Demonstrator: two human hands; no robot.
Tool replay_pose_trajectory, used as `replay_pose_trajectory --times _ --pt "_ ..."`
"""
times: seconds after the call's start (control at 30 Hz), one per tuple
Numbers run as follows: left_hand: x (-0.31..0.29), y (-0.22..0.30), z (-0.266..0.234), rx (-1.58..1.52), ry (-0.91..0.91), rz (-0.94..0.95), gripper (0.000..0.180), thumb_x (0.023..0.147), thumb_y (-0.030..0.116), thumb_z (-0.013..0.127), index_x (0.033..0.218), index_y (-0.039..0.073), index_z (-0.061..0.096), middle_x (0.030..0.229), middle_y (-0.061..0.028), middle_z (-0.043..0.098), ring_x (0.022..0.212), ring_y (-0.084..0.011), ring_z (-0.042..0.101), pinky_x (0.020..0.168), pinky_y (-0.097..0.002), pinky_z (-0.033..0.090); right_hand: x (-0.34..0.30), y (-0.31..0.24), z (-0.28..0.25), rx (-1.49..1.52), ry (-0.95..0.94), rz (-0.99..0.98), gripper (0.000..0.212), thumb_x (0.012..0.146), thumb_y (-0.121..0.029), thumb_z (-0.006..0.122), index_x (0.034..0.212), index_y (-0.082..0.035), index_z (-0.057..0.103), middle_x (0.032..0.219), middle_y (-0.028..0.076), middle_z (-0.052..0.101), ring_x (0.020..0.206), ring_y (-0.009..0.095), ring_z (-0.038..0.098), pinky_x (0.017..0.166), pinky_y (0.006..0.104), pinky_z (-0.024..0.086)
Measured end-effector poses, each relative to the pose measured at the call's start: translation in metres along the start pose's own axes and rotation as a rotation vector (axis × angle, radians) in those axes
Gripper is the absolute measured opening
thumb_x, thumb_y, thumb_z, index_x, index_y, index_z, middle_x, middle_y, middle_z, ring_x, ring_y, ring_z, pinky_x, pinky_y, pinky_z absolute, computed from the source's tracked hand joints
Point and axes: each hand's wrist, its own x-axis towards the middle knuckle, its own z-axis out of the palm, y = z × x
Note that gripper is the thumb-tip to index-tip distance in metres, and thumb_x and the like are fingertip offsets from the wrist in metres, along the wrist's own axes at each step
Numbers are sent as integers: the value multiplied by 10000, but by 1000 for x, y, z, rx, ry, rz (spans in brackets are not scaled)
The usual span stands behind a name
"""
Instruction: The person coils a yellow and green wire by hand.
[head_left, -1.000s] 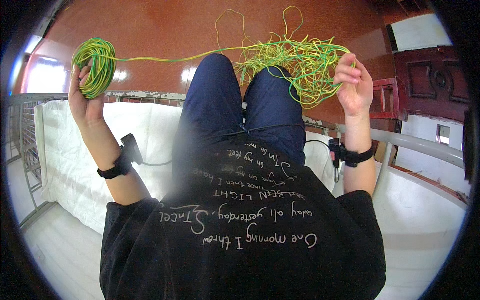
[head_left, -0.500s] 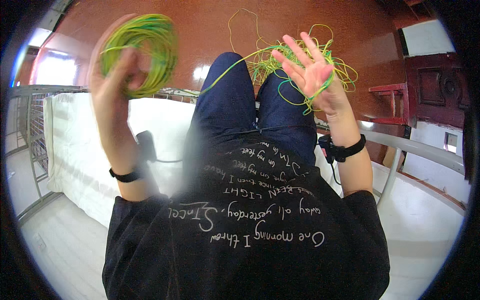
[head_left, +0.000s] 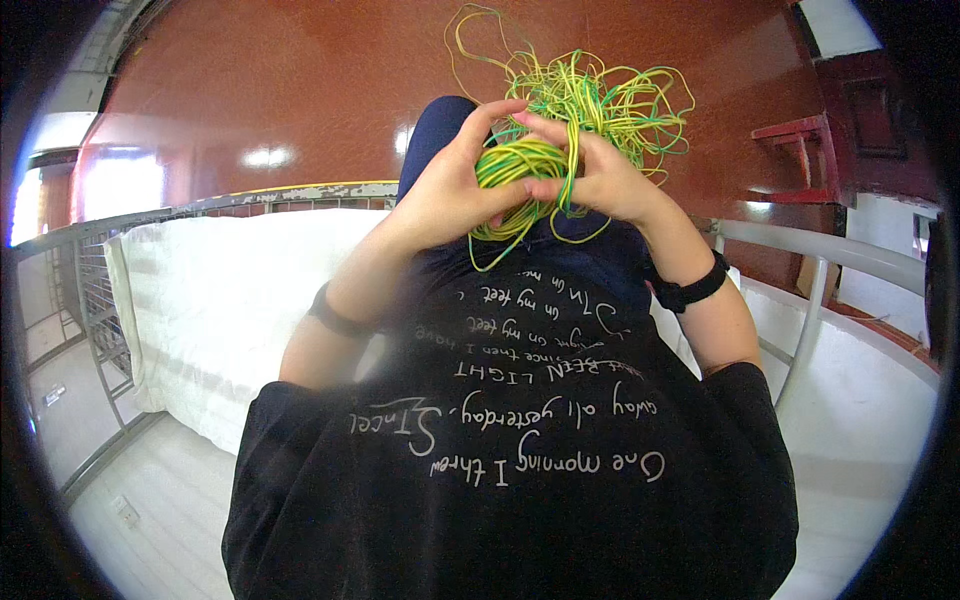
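Observation:
A round coil of yellow-green wire (head_left: 525, 165) sits between my two hands above my thighs. My left hand (head_left: 455, 190) curls around its left side, thumb low and fingers over the far rim. From the other side my right hand (head_left: 610, 180) closes in, its thumb tip near my left thumb and its fingertips meeting my left fingers at the top. Strands pass under the right fingers, and a few loops droop below the coil. Beyond my knees lies a loose tangle of the same wire (head_left: 640, 110).
A reddish-brown floor (head_left: 300, 90) stretches ahead. White cloth (head_left: 240, 290) covers the surface at my left, next to a metal rail frame (head_left: 85, 300). At right are a pale metal rail (head_left: 830, 245) and a small red wooden stool (head_left: 800, 150).
My left hand has brought the coil right and down to the middle. My right hand, earlier spread open over the tangle, has moved left and closed on the wire at the coil.

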Motion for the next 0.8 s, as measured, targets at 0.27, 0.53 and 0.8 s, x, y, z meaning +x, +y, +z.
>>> replay_pose_trajectory --times 0.27,0.53,0.8 --pt "10 -13 3 209 -161 -130 781 761 21 599 1420 103 188 902 -75 585 739 -107 574 636 -256 477 2 5 5 -203 -144 82 812 699 -157 779 1382 -21 362 1170 121 584 1040 159 553 908 292 430" --pt "27 8 -5 395 -146 -99 576 841 184 598 1330 33 334 913 -182 639 793 -288 632 714 -337 488 -3 16 -5 -279 -66 0 484 722 -180 744 1140 -13 566 1018 157 649 938 249 630 818 341 479" --pt "64 -3 -6 989 -189 699 388 705 -20 599 1068 118 604 1174 -47 569 1140 -287 484 936 -410 414 -13 11 -2 -467 125 114 422 663 -140 780 1013 28 614 895 145 668 843 213 642 794 321 477"
